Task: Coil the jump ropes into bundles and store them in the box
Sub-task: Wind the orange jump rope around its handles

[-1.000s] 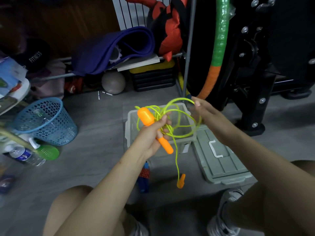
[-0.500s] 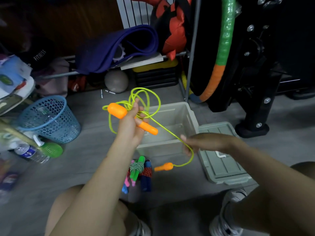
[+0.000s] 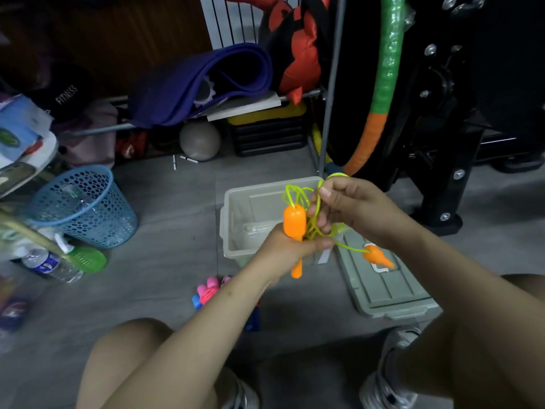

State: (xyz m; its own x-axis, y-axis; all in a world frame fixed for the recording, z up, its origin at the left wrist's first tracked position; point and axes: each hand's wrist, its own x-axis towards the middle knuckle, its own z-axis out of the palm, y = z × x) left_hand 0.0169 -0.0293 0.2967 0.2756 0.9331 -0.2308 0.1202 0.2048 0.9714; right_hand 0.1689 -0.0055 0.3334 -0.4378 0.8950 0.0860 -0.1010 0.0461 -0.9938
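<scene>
Jump rope [image 3: 298, 199] held by both hands; cap [image 3: 63, 93] reads "FITNESS".

A grey tiled floor [image 3: 182, 202] is carrying everything here. An open grey box [image 3: 233, 222] is sitting on it with its lid [image 3: 389, 290] lying flat just beside. A blue mesh basket [image 3: 85, 208] is standing to the left, a water bottle [image 3: 50, 262] lying near it. Bundled pink and blue ropes [image 3: 211, 292] are lying by the knees, and a grey ball [image 3: 200, 140] is resting further back.
</scene>
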